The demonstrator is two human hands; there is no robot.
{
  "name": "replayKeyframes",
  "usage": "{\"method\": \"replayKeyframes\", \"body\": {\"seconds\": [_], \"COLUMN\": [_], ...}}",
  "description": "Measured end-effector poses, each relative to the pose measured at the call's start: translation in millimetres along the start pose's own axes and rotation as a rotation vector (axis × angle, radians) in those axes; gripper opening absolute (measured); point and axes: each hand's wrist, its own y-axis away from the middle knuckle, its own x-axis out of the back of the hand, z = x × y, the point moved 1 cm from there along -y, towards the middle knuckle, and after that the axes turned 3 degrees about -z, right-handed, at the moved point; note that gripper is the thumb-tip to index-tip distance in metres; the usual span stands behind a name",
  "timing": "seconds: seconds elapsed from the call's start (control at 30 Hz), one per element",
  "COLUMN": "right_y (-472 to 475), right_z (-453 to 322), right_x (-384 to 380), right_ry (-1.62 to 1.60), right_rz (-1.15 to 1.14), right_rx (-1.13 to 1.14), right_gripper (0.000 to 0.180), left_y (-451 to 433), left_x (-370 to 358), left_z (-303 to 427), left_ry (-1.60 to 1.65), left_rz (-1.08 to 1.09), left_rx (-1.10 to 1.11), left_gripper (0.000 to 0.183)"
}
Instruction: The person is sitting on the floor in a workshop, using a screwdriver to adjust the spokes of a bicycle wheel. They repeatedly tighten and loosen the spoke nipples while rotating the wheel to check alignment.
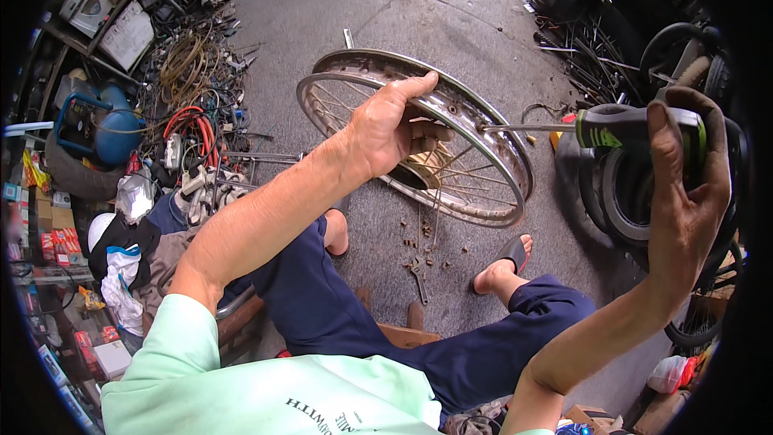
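Observation:
A spoked metal wheel rim is held tilted above the floor, without a tyre on it. My left hand grips its near edge, thumb over the top and fingers curled inside. In my right hand is a screwdriver with a grey and green handle. Its shaft reaches left, and the tip meets a hole in the rim's inner channel. Thin spokes run to a hub, partly hidden behind my left hand and the rim.
Several small brown metal pieces and an adjustable wrench lie on the floor between my feet. Tangled cables and parts heap up at left, near a blue machine. Tyres and wheels stand at right, below a pile of metal rods.

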Motion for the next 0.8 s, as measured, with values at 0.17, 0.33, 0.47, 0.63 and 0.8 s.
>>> {"method": "replayKeyframes", "body": {"seconds": [0.17, 0.33, 0.47, 0.63, 0.8], "right_y": [2, -3, 2, 1, -3], "right_z": [-10, 3, -5, -13, -7], "right_x": [5, 6, 4, -1, 3], "right_ry": [-0.002, 0.025, 0.002, 0.056, -0.111], "right_rz": [-0.071, -0.068, 0.002, -0.022, -0.039], "right_rx": [-0.012, -0.108, 0.064, -0.093, -0.056], "right_gripper": [0.054, 0.053, 0.057, 0.058, 0.042], "left_y": [2, 1, 2, 1, 1], "left_x": [2, -1, -3, -1, 0], "left_z": [2, 1, 2, 1, 1], "left_ry": [-0.001, -0.005, -0.032, -0.038, -0.038], "left_rz": [0.000, 0.006, 0.013, -0.002, 0.004], "left_rx": [-0.002, 0.000, -0.002, 0.000, -0.010], "left_gripper": [0.026, 0.026, 0.026, 0.026, 0.025]}}
